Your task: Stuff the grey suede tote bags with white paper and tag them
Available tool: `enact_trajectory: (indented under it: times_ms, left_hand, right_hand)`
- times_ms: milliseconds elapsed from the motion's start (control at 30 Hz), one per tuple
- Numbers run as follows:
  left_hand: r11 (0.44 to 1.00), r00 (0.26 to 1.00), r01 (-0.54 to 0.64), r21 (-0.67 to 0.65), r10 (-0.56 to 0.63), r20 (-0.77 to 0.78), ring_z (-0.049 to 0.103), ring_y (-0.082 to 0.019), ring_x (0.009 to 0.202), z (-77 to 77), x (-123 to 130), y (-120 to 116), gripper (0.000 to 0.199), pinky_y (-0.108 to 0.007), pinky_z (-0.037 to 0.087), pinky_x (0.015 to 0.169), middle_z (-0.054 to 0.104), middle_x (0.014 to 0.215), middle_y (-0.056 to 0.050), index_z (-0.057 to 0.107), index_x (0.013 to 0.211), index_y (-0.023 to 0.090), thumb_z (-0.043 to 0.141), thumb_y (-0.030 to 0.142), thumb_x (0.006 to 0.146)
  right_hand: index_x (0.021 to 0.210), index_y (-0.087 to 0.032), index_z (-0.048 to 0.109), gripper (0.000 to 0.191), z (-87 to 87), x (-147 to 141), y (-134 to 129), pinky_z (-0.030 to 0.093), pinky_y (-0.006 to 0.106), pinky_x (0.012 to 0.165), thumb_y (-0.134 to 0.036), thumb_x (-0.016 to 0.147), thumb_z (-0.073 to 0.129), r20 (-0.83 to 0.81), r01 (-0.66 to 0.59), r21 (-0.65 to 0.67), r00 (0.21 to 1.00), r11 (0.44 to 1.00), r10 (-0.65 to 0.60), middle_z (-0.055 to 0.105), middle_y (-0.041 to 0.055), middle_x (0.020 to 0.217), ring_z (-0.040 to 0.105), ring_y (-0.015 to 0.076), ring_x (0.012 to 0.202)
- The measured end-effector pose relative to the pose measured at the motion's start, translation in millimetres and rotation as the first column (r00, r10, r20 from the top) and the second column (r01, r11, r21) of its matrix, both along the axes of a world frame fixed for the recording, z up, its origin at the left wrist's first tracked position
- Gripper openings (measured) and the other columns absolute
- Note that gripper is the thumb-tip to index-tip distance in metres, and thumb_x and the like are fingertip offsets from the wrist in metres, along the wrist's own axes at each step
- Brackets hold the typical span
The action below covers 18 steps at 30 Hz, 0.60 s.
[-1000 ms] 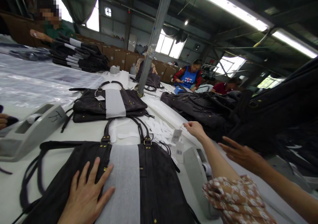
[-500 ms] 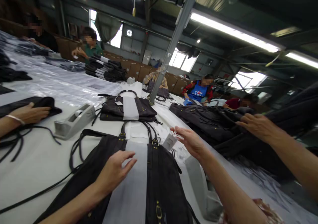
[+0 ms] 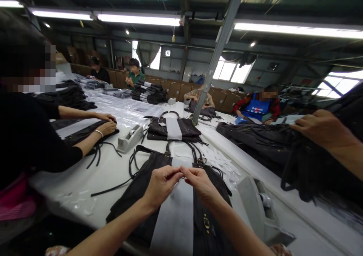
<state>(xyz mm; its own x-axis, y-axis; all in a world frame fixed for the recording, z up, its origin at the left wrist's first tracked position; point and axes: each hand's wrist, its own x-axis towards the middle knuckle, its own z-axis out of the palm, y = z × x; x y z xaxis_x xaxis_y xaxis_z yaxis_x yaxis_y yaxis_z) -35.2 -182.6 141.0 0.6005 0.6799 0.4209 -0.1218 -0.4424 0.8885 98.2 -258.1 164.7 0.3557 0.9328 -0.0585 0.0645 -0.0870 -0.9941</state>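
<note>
A black handbag (image 3: 143, 199) lies flat in front of me with its handles pointing away. A wide pale grey strip (image 3: 174, 218) runs down its middle, and a gold buckle shows on the right part. Above the strip, my left hand (image 3: 160, 184) and my right hand (image 3: 201, 184) meet at the fingertips. Both are closed in a pinch. Anything between the fingers is hidden or too small to make out. Farther off lies a second black handbag (image 3: 188, 131), wrapped with a similar strip (image 3: 173, 128).
Tape dispensers stand left (image 3: 130, 138) and right (image 3: 253, 207). White scraps (image 3: 222, 163) lie on the table. At left, a co-worker's hands (image 3: 106, 126) rest on a black bag. Another person's hand (image 3: 323, 129) grips dark bags at right. A post (image 3: 211, 67) rises beyond.
My hands have come together; my right hand moved left, and the small white piece it held no longer shows. My view turned left, revealing the left co-worker, whose two hands now touch their bag.
</note>
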Motion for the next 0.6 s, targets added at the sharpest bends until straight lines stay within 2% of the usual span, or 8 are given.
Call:
enact_trajectory:
  times_ms: [133,200,300,367,433,500,567,600]
  left_hand:
    - [0.991,0.996,0.074,-0.108,-0.078,-0.034,0.06,-0.013,0.059,8.8,-20,-2,0.03,-0.022,0.048,0.056,0.067,0.07,-0.002,0.067,0.078,0.016,0.053,0.041,0.086]
    - [0.988,0.994,0.092,-0.122,-0.099,-0.049,0.059,-0.012,0.057,16.4,-29,-4,0.031,-0.021,0.047,0.054,0.065,0.067,-0.001,0.063,0.075,0.016,0.052,0.042,0.086]
    - [0.989,0.993,0.09,-0.12,-0.098,-0.061,0.057,-0.01,0.054,32.5,-42,-9,0.029,-0.02,0.044,0.052,0.06,0.064,0.001,0.059,0.074,0.016,0.052,0.041,0.086]
    - [0.99,0.993,0.101,-0.095,-0.107,-0.056,0.055,-0.01,0.053,45.1,-50,-12,0.027,-0.019,0.043,0.05,0.059,0.064,0.002,0.058,0.075,0.016,0.051,0.04,0.086]
    - [0.992,0.992,0.112,-0.05,-0.115,-0.054,0.053,-0.009,0.053,57.3,-58,-14,0.026,-0.018,0.041,0.05,0.058,0.063,0.002,0.058,0.075,0.016,0.051,0.038,0.086]
    - [0.994,0.993,0.105,-0.009,-0.106,-0.059,0.051,-0.008,0.051,67.6,-68,-15,0.025,-0.018,0.04,0.049,0.056,0.061,0.003,0.057,0.074,0.016,0.05,0.037,0.086]
    - [0.998,0.997,0.055,0.015,-0.054,-0.054,0.048,-0.008,0.05,75.3,-79,-13,0.025,-0.019,0.038,0.049,0.054,0.059,0.003,0.055,0.072,0.016,0.05,0.036,0.086]
    - [0.999,0.998,0.023,0.023,-0.022,-0.051,0.048,-0.008,0.049,78.1,-85,-13,0.024,-0.018,0.038,0.048,0.053,0.059,0.003,0.055,0.071,0.016,0.049,0.035,0.086]
  right_hand:
    - [0.068,-0.013,0.071,0.054,1.7,-24,-6,0.039,0.031,0.073,-0.065,0.074,0.061,-0.003,-0.025,0.009,1.0,1.0,0.025,0.064,0.0049,0.069,0.056,0.017,0.071]
    - [0.068,-0.014,0.069,0.055,3.5,-31,-10,0.041,0.032,0.075,-0.068,0.073,0.06,-0.019,0.023,0.024,1.0,0.999,-0.023,0.065,0.0061,0.073,0.057,0.0184,0.075]
    - [0.08,-0.016,0.065,0.058,8.5,-40,-14,0.042,0.034,0.081,-0.073,0.071,0.057,-0.018,0.104,0.172,0.995,0.98,-0.102,0.066,0.0067,0.083,0.058,0.02,0.083]
    - [0.104,-0.02,0.06,0.064,11.8,-48,-16,0.042,0.033,0.084,-0.073,0.069,0.06,-0.007,0.015,0.28,1.0,0.96,-0.014,0.066,0.0051,0.088,0.059,0.0198,0.087]
    - [0.123,-0.023,0.05,0.073,13.0,-58,-18,0.043,0.031,0.08,-0.066,0.066,0.069,0.006,-0.148,0.302,0.988,0.942,0.153,0.066,0.0025,0.088,0.059,0.0176,0.083]
    - [0.117,-0.021,0.056,0.063,11.9,-69,-20,0.044,0.027,0.068,-0.059,0.069,0.072,0.037,-0.261,0.238,0.965,0.936,0.259,0.064,0.0005,0.077,0.057,0.0144,0.069]
    - [0.091,-0.017,0.067,0.045,9.6,-80,-24,0.041,0.024,0.058,-0.057,0.072,0.068,0.108,-0.279,0.161,0.958,0.947,0.264,0.06,0.0001,0.064,0.052,0.0123,0.058]
    - [0.08,-0.016,0.069,0.043,8.5,-85,-28,0.041,0.024,0.056,-0.058,0.074,0.065,0.15,-0.261,0.134,0.959,0.956,0.241,0.059,0.0006,0.06,0.051,0.0124,0.056]
